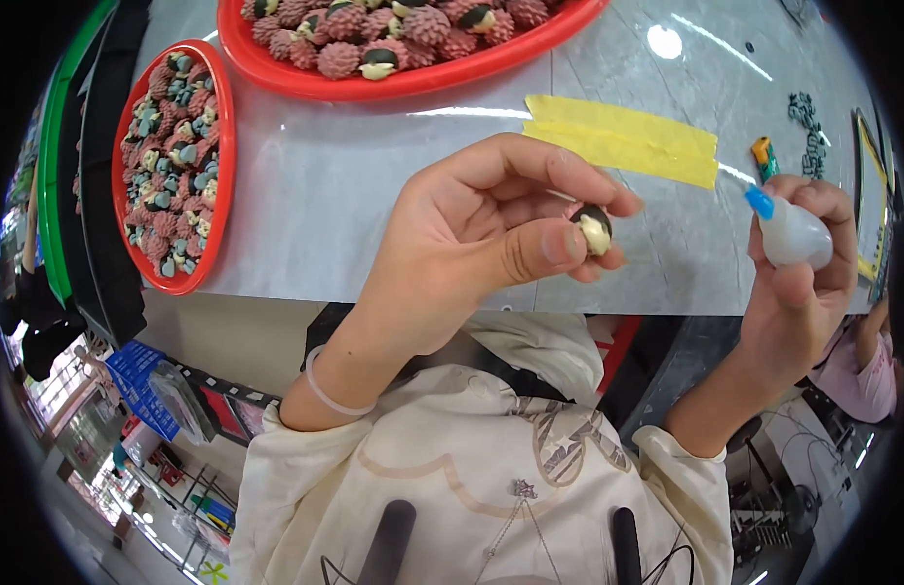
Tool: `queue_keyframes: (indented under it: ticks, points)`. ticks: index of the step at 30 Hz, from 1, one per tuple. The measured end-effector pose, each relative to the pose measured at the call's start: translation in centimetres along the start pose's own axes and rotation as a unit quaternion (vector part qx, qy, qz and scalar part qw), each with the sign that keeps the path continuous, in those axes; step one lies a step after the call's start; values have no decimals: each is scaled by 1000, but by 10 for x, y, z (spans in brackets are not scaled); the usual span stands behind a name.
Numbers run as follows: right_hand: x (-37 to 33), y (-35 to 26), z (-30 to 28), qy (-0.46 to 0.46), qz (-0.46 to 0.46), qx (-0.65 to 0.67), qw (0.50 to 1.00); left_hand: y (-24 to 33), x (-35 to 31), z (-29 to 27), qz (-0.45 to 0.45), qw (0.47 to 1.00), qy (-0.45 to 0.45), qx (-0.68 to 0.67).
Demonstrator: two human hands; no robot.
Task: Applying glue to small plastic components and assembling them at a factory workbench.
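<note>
My left hand (452,234) is closed in a pinch, thumb against fingers, on a small figurine (594,232) with a cream part, a black cap-like part and a bit of pink. The fingers hide much of it. Off to the right, my right hand (803,302) is wrapped round a translucent white squeeze bottle (799,237). Its blue tip (760,202) points up and to the left, apart from the figurine. Both hands are raised over the near side of the grey table (315,214).
Two red trays hold many pink, knobbly figurines: a large one (374,90) at the back, a smaller oval one (225,175) at left. Yellow tape (623,141) sticks to the table. Small dark pieces (808,117) lie beyond a yellow-and-green tool (763,156). Another person's pink sleeve (866,380) shows far right.
</note>
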State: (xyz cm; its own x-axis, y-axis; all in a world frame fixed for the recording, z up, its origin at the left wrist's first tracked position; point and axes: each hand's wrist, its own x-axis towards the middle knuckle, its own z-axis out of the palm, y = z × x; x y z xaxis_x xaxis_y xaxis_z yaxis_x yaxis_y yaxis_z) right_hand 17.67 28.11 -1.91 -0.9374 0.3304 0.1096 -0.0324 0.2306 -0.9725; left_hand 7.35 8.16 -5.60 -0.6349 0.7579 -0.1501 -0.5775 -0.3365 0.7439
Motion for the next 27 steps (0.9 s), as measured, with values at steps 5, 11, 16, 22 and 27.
queue_keyframes:
  ticks: [5,11,16,22,27]
  points:
    - [-4,0,3,20,-21,50,998,-1,-1,-1,-10,998,-46,39]
    - [-3,-5,6,-19,19,42,999,-4,0,-2,6,999,-47,19]
    - [-1,-4,15,-21,-2,-1,1000,-3,1,-1,-1,999,-42,29]
    - [-4,-14,13,-1,-102,-160,982,-4,2,-2,-3,999,-35,21]
    - [-1,-10,13,-32,-249,-121,960,-4,1,-2,-8,999,-37,14]
